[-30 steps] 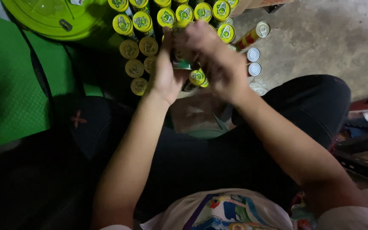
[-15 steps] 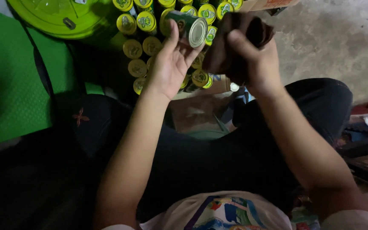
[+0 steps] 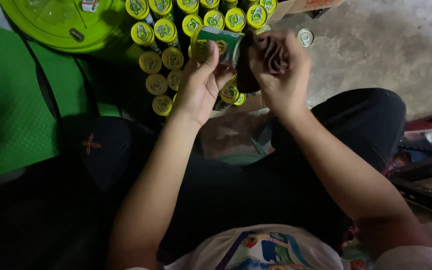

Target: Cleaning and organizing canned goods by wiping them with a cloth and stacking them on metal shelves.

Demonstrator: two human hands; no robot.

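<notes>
My left hand (image 3: 201,82) grips a green drink can (image 3: 221,45) with a yellow top, held on its side above my lap. My right hand (image 3: 278,65) is closed around a dark cloth (image 3: 256,60) and presses it against the can's right end. Behind both hands, several upright cans with yellow tops (image 3: 166,35) stand in rows on the floor.
A lime-green round lid (image 3: 56,22) lies at the top left beside a green mat (image 3: 11,110). A single silver-topped can (image 3: 305,37) stands on the grey concrete floor (image 3: 376,45). Cardboard edges sit at the top right; dark clutter lies at the right edge.
My left hand lifted a can from the rows and turned it on its side. The right hand brought the dark cloth against its end.
</notes>
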